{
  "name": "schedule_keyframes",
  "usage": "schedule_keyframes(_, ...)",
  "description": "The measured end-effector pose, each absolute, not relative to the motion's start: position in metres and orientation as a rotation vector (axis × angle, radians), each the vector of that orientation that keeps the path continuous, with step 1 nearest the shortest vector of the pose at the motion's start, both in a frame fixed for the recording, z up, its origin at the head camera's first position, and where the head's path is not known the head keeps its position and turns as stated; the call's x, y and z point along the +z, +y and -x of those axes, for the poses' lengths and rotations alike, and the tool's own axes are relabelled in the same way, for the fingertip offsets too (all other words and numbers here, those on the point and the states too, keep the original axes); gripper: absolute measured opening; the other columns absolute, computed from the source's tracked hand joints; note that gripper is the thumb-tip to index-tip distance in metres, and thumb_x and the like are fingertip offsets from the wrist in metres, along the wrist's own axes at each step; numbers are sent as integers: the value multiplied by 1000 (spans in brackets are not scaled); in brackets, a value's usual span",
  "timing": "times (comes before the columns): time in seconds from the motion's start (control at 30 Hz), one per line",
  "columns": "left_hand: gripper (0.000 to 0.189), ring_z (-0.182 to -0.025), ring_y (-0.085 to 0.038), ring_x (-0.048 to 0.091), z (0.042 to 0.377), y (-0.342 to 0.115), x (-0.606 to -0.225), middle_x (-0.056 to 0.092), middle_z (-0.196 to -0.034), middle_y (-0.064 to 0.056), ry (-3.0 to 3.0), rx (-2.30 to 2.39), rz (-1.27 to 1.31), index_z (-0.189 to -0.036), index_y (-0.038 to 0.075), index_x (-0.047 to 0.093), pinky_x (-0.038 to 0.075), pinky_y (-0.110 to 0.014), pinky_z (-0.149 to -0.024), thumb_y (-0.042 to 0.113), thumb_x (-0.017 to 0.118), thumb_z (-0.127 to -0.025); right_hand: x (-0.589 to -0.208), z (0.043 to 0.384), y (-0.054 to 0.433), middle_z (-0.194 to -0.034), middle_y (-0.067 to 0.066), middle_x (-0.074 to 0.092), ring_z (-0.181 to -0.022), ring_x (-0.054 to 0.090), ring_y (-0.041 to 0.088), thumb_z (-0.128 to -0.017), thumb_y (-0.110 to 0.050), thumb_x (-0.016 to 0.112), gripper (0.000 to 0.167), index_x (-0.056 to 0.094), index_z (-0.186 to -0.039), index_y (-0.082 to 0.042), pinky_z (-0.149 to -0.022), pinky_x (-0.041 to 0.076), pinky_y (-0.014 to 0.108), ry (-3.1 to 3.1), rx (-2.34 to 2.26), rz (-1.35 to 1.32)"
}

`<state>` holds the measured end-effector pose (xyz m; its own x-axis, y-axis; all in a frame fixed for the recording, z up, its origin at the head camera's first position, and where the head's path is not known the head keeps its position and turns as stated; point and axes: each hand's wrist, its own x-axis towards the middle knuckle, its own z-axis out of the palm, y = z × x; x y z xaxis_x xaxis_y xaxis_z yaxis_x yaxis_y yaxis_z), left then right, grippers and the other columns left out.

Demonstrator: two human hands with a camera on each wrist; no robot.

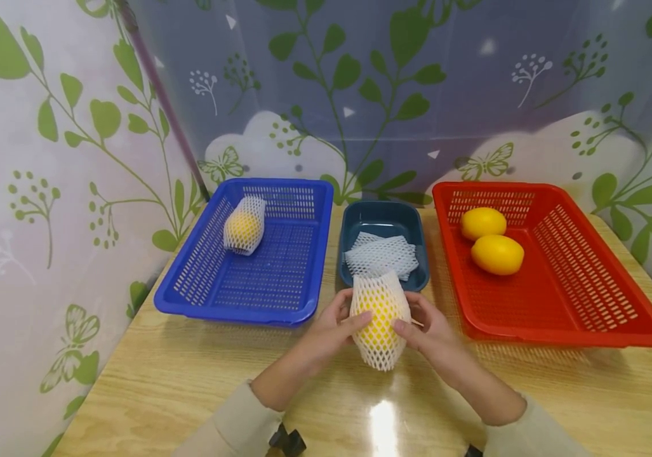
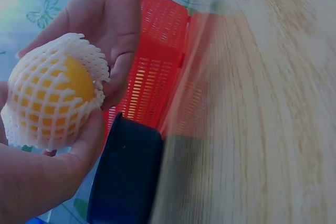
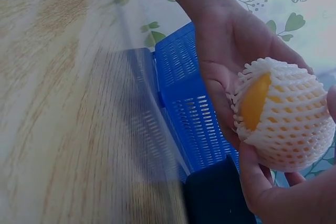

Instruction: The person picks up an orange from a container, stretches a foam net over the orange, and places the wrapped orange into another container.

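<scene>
Between my two hands I hold a yellow lemon (image 1: 381,320) in a white foam net sleeve (image 1: 381,358), raised over the front of the table. My left hand (image 1: 332,330) grips its left side, thumb across the netting. On the other side my right hand (image 1: 435,330) grips it too, its thumb pressing the front. Both wrist views show bare yellow peel at the sleeve's open end. Just behind, folded white net sleeves (image 1: 381,255) lie in a dark teal tray (image 1: 424,254). The far fingers are partly hidden by the fruit.
At left stands a blue basket (image 1: 268,285) containing one netted lemon (image 1: 244,227). Two bare lemons (image 1: 497,255) sit in the red basket (image 1: 554,311) at right. A patterned curtain (image 1: 337,95) closes off the back of the wooden table (image 1: 188,393).
</scene>
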<state>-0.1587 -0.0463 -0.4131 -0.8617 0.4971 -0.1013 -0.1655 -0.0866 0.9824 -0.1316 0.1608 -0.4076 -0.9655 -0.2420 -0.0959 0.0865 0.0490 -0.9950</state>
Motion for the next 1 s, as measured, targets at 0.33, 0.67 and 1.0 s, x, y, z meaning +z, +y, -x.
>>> schedule_keyframes(0.33,53,-100,-16,61,159,-51,-414,53,-127,-17,1575,2085,-373,-147,2,26,52,-39,-90,16,45,-100,-406,132,163,-114,8,52,-97,58,16,-96,-21,61,44,32,-127,-8,-85,54,27,1892,-2174,104)
schedule_keyframes(0.67,51,-106,-23,60,160,-50,-413,50,-133,-21,1648,2030,-305,-146,8,32,48,-45,-97,20,53,-101,-408,130,164,-107,3,57,-91,64,16,-100,-18,51,32,32,-125,-11,-84,55,30,1754,-2262,141)
schedule_keyframes(1.0,47,-92,-21,63,163,-41,-405,53,-114,-17,1754,1992,-293,-135,7,34,54,-47,-87,19,60,-97,-414,131,168,-104,-3,63,-89,64,14,-104,-23,40,19,44,-123,-21,-81,54,27,1627,-2305,217)
